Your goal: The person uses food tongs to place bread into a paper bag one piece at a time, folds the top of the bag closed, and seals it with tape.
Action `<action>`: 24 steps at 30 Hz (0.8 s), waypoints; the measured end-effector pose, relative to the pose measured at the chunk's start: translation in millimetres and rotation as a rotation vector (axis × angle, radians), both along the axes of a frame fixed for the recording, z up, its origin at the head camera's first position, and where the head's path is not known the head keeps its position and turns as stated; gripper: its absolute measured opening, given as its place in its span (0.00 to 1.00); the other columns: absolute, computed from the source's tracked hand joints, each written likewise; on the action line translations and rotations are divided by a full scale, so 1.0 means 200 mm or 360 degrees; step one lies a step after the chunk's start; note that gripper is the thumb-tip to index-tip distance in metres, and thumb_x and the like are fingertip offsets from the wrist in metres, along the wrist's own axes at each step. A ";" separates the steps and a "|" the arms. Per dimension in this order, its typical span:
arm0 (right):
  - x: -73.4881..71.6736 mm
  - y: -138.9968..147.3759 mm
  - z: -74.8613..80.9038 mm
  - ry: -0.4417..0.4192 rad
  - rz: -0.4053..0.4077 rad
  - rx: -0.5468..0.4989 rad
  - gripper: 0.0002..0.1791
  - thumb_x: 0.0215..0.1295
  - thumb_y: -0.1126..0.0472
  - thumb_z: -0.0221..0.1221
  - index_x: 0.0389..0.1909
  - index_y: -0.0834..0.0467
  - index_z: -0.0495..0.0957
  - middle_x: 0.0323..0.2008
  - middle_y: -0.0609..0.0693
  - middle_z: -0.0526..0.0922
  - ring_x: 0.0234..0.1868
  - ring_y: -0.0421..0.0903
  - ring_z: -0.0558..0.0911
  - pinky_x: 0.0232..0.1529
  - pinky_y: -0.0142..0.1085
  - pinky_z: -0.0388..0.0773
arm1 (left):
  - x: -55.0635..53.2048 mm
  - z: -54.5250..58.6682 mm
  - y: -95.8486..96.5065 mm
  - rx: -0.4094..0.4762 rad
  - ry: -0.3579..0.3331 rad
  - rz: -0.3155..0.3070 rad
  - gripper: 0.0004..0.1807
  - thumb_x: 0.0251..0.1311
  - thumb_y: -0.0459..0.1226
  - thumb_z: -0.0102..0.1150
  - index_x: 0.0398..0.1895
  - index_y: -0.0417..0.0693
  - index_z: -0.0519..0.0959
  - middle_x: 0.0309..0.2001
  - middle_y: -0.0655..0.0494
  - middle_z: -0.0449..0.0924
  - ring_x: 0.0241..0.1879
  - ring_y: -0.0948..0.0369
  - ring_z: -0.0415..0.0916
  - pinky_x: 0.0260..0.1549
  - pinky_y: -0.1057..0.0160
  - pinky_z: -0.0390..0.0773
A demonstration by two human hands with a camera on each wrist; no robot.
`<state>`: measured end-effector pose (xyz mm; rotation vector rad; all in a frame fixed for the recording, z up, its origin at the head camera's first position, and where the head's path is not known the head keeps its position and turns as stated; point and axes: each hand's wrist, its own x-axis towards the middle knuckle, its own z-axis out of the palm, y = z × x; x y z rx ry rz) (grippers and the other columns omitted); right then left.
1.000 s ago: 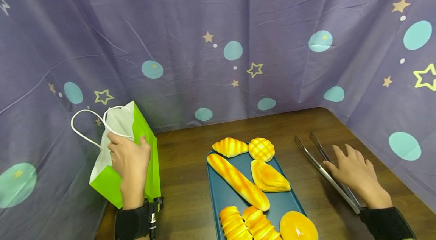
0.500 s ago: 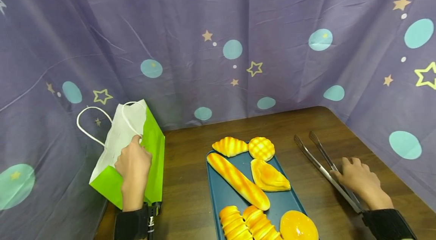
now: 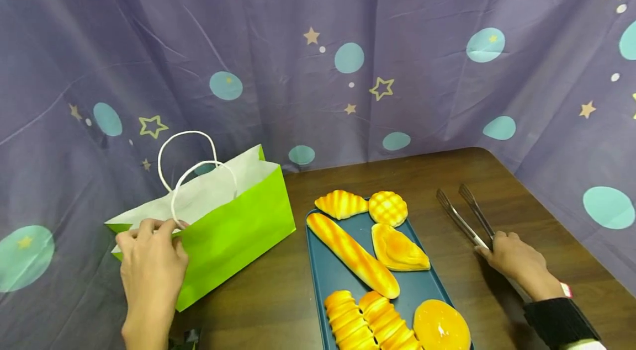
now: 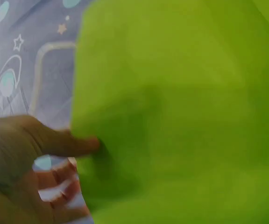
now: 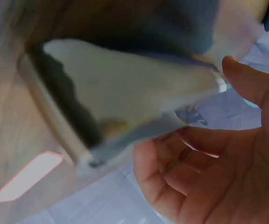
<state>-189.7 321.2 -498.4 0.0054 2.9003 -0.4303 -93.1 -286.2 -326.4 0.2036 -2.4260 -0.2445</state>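
On the left, a lime-green paper bag [image 3: 238, 239] with a white inside and two white cord handles [image 3: 186, 140] stands turned with its broad side toward me. My left hand [image 3: 151, 261] pinches its near top edge, with the thumb [image 4: 78, 145] on the green outside and the fingers behind the edge in the left wrist view. On the right, my right hand [image 3: 519, 261] holds a pair of metal tongs [image 3: 457, 218] across the middle. Their slotted tips point away from me. In the right wrist view the thumb and fingers lie on either side of the tongs' shiny arms [image 5: 116, 88].
Between the hands lies a blue tray [image 3: 330, 278] with a long loaf [image 3: 353, 255], a croissant [image 3: 340, 205], a checkered bun [image 3: 387, 208], a folded pastry [image 3: 397, 248], two ridged rolls [image 3: 350, 322] and a glazed round bun [image 3: 441, 325]. A patterned purple curtain [image 3: 298, 63] surrounds the wooden table [image 3: 258, 306].
The left hand has moved down and left along the bag, which has turned its broad side toward me and spread wider. The right hand has lowered and closed round the tongs.
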 end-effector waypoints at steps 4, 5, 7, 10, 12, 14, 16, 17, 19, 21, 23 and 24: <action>0.00 0.00 -0.01 -0.0005 -0.0041 -0.0021 0.35 0.68 0.41 0.59 0.39 0.74 0.66 0.31 0.68 0.71 0.30 0.65 0.78 0.27 0.59 0.73 | 0.07 -0.03 -0.07 -0.0169 0.0230 -0.0222 0.11 0.39 0.17 0.68 0.27 0.34 0.81 0.38 0.34 0.75 0.42 0.30 0.63 0.35 0.35 0.68; 0.00 0.00 -0.01 0.0006 -0.0040 -0.0028 0.33 0.69 0.43 0.59 0.38 0.74 0.66 0.31 0.68 0.71 0.29 0.65 0.77 0.27 0.59 0.73 | 0.08 -0.04 -0.09 -0.0204 0.0293 -0.0282 0.12 0.35 0.17 0.69 0.26 0.34 0.81 0.37 0.34 0.75 0.41 0.29 0.63 0.37 0.35 0.66; 0.01 0.01 -0.02 0.0048 -0.0025 -0.0061 0.29 0.70 0.48 0.58 0.36 0.74 0.67 0.30 0.68 0.71 0.29 0.64 0.77 0.28 0.59 0.73 | 0.12 -0.05 -0.12 -0.0254 0.0374 -0.0357 0.13 0.32 0.18 0.71 0.23 0.34 0.80 0.36 0.35 0.74 0.39 0.28 0.61 0.37 0.35 0.61; 0.02 0.02 0.00 0.0134 0.0025 -0.0149 0.24 0.71 0.54 0.56 0.35 0.76 0.69 0.29 0.66 0.72 0.29 0.60 0.75 0.28 0.56 0.73 | 0.17 -0.07 -0.16 -0.0233 0.0444 -0.0365 0.12 0.33 0.21 0.70 0.24 0.35 0.79 0.36 0.37 0.74 0.36 0.32 0.63 0.33 0.36 0.60; 0.04 0.04 0.03 0.0176 0.0066 -0.0206 0.24 0.72 0.57 0.55 0.39 0.79 0.70 0.30 0.66 0.74 0.30 0.59 0.76 0.30 0.54 0.74 | 0.21 -0.08 -0.18 -0.0184 0.0405 -0.0325 0.11 0.36 0.22 0.68 0.27 0.37 0.80 0.38 0.39 0.76 0.35 0.36 0.65 0.31 0.41 0.63; 0.08 0.05 0.08 0.0142 0.0096 -0.0264 0.27 0.74 0.56 0.53 0.47 0.82 0.69 0.33 0.68 0.77 0.32 0.56 0.78 0.31 0.52 0.75 | 0.24 -0.09 -0.20 -0.0100 0.0358 -0.0315 0.11 0.38 0.24 0.65 0.29 0.40 0.82 0.40 0.43 0.78 0.33 0.54 0.71 0.27 0.52 0.68; 0.12 0.07 0.15 0.0041 0.0123 -0.0308 0.31 0.77 0.53 0.49 0.56 0.83 0.66 0.35 0.67 0.81 0.32 0.53 0.80 0.33 0.52 0.76 | 0.26 -0.10 -0.23 0.0015 0.0282 -0.0338 0.11 0.42 0.24 0.60 0.31 0.42 0.83 0.43 0.48 0.80 0.33 0.71 0.71 0.26 0.67 0.71; 0.14 0.07 0.18 -0.0037 0.0129 -0.0343 0.34 0.79 0.51 0.47 0.60 0.84 0.61 0.36 0.66 0.81 0.31 0.52 0.80 0.32 0.51 0.77 | 0.26 -0.11 -0.24 0.0081 0.0274 -0.0370 0.11 0.43 0.23 0.59 0.30 0.43 0.83 0.43 0.51 0.81 0.33 0.78 0.69 0.28 0.74 0.69; 0.19 0.07 0.25 -0.0174 0.0174 -0.0464 0.33 0.81 0.49 0.43 0.61 0.81 0.62 0.34 0.62 0.81 0.27 0.47 0.78 0.27 0.46 0.77 | 0.26 -0.13 -0.26 0.0218 0.0255 -0.0406 0.12 0.45 0.22 0.55 0.28 0.45 0.82 0.43 0.61 0.82 0.33 0.89 0.65 0.32 0.85 0.66; 0.24 0.06 0.31 -0.0292 0.0258 -0.0627 0.28 0.82 0.51 0.41 0.59 0.76 0.66 0.32 0.55 0.78 0.23 0.45 0.75 0.22 0.40 0.74 | 0.25 -0.15 -0.28 0.0346 0.0250 -0.0430 0.13 0.46 0.20 0.53 0.26 0.44 0.81 0.42 0.69 0.81 0.36 0.90 0.68 0.39 0.88 0.66; 0.27 0.05 0.35 -0.0399 0.0383 -0.0840 0.22 0.82 0.56 0.40 0.56 0.73 0.68 0.31 0.52 0.74 0.20 0.46 0.73 0.16 0.36 0.69 | 0.24 -0.17 -0.31 0.0489 0.0230 -0.0438 0.15 0.46 0.16 0.54 0.25 0.43 0.80 0.41 0.74 0.81 0.38 0.87 0.72 0.41 0.87 0.69; 0.29 0.05 0.36 -0.0448 0.0465 -0.0935 0.19 0.82 0.59 0.40 0.54 0.72 0.69 0.31 0.52 0.74 0.20 0.46 0.73 0.15 0.36 0.68 | 0.23 -0.18 -0.32 0.0569 0.0219 -0.0462 0.15 0.46 0.14 0.55 0.25 0.41 0.80 0.41 0.73 0.82 0.38 0.84 0.75 0.42 0.86 0.70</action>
